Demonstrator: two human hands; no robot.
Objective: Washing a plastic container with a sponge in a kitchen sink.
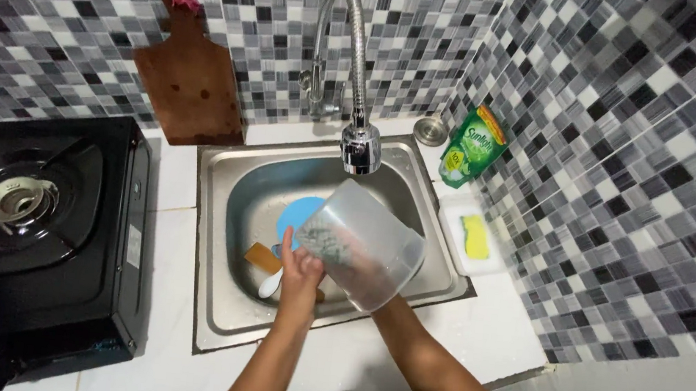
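A translucent plastic container (376,253) is held tilted over the steel sink (211,293), just below the faucet head (361,147). My left hand (300,269) grips its rim from the near side. My right forearm runs into the container's mouth and my right hand (386,308) is mostly hidden inside. Through the wall I see a grey-green scouring pad (325,243) pressed against the inside, where that hand reaches. No water runs from the faucet.
In the sink lie a blue round plate (297,209), a wooden spatula (260,256) and a white spoon (270,284). A black gas stove (31,216) stands left, a wooden cutting board (191,83) leans on the tiles. A green soap pouch (472,146) and yellow sponge (475,236) sit right.
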